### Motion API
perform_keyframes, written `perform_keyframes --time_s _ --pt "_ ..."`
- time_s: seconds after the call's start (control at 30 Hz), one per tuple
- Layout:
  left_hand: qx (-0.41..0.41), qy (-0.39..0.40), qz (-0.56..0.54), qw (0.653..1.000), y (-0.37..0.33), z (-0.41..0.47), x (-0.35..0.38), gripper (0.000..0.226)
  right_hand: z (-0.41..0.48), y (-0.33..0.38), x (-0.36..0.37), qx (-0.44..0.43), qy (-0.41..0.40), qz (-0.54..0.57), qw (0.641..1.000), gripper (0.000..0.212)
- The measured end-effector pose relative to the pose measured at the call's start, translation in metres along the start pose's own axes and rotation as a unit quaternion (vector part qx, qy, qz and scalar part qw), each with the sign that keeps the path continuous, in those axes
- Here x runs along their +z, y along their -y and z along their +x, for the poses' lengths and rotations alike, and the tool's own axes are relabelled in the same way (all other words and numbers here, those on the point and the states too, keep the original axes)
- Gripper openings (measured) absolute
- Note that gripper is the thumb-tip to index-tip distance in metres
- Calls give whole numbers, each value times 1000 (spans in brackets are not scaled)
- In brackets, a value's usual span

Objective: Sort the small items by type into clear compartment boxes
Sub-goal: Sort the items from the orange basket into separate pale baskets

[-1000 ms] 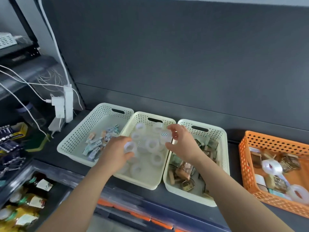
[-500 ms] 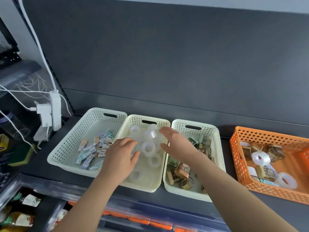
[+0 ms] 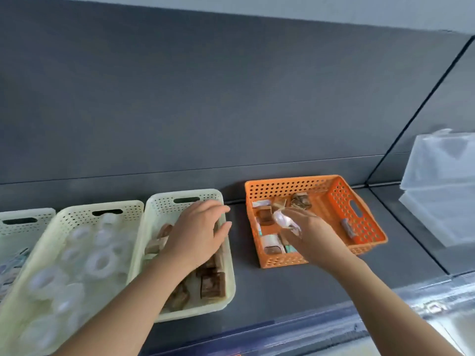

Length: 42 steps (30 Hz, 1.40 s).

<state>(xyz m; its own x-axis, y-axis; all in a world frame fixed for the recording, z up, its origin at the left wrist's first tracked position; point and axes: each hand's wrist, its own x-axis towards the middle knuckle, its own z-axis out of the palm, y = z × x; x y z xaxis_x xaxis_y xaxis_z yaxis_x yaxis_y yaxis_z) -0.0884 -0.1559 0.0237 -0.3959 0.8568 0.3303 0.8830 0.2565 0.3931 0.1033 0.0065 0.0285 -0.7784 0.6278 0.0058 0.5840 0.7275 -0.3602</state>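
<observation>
**Head view.** The right hand [image 3: 313, 235] reaches into the orange perforated plastic basket [image 3: 359, 214], which stands toward the right end of the dark grey shelf [image 3: 282, 286], close to its back edge. Its fingertips appear to pinch a translucent white tape roll [image 3: 281, 218] just above the mixed items in that basket. Blur softens the contact, so I read it as a light pinch rather than a full wrap.

The left hand [image 3: 198, 233] hovers with fingers spread and relaxed, holding nothing, over the cream perforated basket of brown packets [image 3: 164, 201]. Beside that one, on its left, is the cream perforated basket of clear tape rolls [image 3: 77, 214], where this roll most likely belongs.

To do the step well:
- Firm up the hold first. The smooth film probably slips, so a finger through the core would be safer than squeezing the rim.
- Lift the roll clear of the orange wall so it drags no neighbouring packet out.
- Carry it over the packet basket, with the left hand moved aside, and let go low among the other rolls so it cannot bounce out.

**Writing.** Nothing can be read. The packets in both baskets have printed faces, but all are too blurred to read. The translucent stacked plastic boxes [image 3: 442, 181] at the shelf's right end show no label.
</observation>
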Motion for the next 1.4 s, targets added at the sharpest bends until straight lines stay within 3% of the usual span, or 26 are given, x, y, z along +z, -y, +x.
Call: perform_keyframes --time_s 0.2,0.3,0.4,0.53,0.73,0.9,0.97,1.1,1.17,1.23,1.4 --pt "28 83 -6 996 -51 70 58 37 10 -95 -23 80 37 -3 996 55" --pt "29 140 -10 990 -60 96 90 39 24 -120 -19 99 95 24 990 66" --pt "34 216 1 976 -63 115 116 43 36 -134 -12 73 156 31 985 69" --pt "10 274 -1 962 -65 130 134 38 47 -142 -6 28 195 19 980 52" --pt "-33 241 0 970 -72 125 137 21 53 -155 3 -5 197 44 979 46" --pt "-134 87 -162 974 -84 99 114 15 52 -154 -2 -13 132 88 987 41" --pt "-228 11 -330 916 -88 86 102 17 54 -143 -8 -28 114 105 988 39" --pt "-341 -95 -627 694 -85 60 70 29 62 -107 -17 -85 95 156 980 37" --pt "-347 -137 -688 623 -77 43 52 41 66 -89 -16 -103 89 181 974 37" --pt "-332 -160 -698 614 -66 19 29 37 69 -64 -13 -114 86 219 965 37" --pt "-357 -257 -585 681 -16 -50 -24 23 73 13 5 -135 93 330 930 30"
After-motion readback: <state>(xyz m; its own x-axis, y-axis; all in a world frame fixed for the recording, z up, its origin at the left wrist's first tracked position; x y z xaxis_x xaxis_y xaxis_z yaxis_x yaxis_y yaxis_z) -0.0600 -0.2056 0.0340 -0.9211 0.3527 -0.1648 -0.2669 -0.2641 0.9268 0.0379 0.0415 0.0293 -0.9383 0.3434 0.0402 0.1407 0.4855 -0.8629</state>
